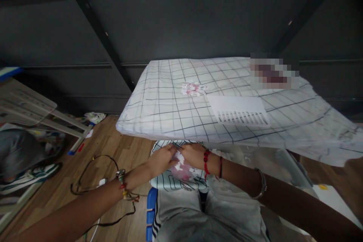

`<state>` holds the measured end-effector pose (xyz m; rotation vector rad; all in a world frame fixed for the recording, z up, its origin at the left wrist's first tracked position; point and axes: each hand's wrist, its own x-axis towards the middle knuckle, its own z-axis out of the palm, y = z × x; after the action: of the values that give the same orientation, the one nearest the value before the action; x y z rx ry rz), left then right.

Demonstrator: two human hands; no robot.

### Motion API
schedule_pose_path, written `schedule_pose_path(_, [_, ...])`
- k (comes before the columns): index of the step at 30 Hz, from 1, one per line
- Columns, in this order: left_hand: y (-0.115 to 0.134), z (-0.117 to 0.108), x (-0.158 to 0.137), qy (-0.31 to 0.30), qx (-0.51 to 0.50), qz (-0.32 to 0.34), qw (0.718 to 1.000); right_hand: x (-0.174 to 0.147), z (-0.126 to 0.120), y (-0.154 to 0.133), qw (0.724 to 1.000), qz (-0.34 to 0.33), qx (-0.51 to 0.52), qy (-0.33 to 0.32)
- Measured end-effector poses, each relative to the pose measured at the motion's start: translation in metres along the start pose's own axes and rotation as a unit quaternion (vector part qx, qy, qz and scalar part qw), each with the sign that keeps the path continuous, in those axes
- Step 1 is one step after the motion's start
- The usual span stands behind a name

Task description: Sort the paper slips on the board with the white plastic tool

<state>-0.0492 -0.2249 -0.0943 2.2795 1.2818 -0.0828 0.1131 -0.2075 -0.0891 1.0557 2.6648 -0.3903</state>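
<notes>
A clear plastic bag (181,172) with white and pink bits in it lies low in front of me, over a pale cushion (163,179) with dark curved lines. My left hand (164,157) grips the bag's upper part from the left, fingers closed. From the right, my right hand (193,155) closes on the same upper part, almost touching the left hand. The fingertips are partly hidden. On the table above lies a small heap of white and pink bits (193,89). Right of it is a white sheet (239,109) with a row of dark strokes along its near edge.
A white checked cloth covers the table (159,102) beyond my hands. A clear plastic box (275,166) stands under its right side. Black cable (113,223) and a white plug (102,182) lie on the wooden floor. A person's shoe (34,177) shows at left.
</notes>
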Motion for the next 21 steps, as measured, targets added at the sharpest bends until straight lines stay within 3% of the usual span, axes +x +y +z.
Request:
schedule_pose_path(8, [-0.001,0.011,-0.002,0.002,0.005,-0.043,0.999,0.007,-0.003,-0.008,1.000,-0.009,0.002,-0.029])
schedule_pose_path(21, [-0.008,0.019,-0.001,0.030,-0.051,-0.029,0.998,0.007,-0.008,-0.004,1.000,-0.004,0.024,-0.020])
